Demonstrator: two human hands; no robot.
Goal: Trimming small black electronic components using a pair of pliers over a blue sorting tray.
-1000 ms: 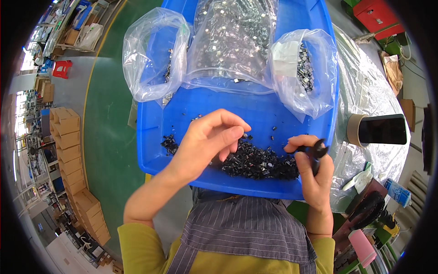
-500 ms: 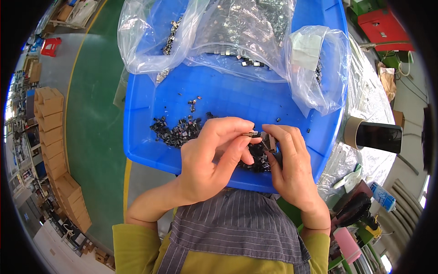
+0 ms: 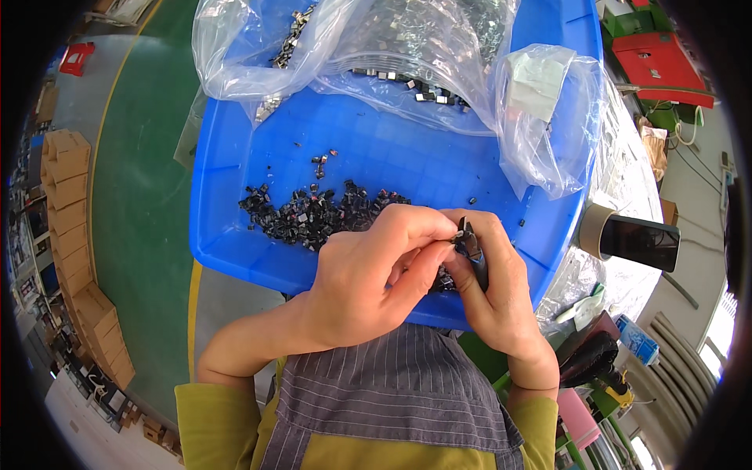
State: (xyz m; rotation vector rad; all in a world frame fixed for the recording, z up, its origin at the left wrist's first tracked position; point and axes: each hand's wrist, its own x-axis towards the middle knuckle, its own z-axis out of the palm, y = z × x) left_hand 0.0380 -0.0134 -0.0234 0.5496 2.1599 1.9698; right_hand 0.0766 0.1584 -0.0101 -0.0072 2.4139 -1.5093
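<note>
Above the near side of a blue plastic tub (image 3: pixel 376 149), my two hands meet at their fingertips. My right hand (image 3: pixel 505 294) is closed around small dark cutting pliers (image 3: pixel 471 244), whose jaws point away from me. Thumb and index finger of my left hand (image 3: pixel 352 282) pinch a tiny part right beside those jaws; the fingers mostly hide it. A heap of small black parts with shiny metal faces (image 3: pixel 301 215) lies under and left of my hands. At the far side, a clear plastic bag (image 3: pixel 407 47) holds many similar small pieces.
A phone (image 3: pixel 638 241) leans on a tape roll (image 3: pixel 595 231) right of the tub, over silvery sheeting (image 3: pixel 627 180). A red metal box (image 3: pixel 658 63) stands at the far right. Stacked cardboard cartons (image 3: pixel 70 211) line the green floor (image 3: pixel 141 172) on the left.
The pliers have turned and their jaws now point away from me, beside my left fingertips. My left hand has come closer to the right. The whole view has shifted slightly.
</note>
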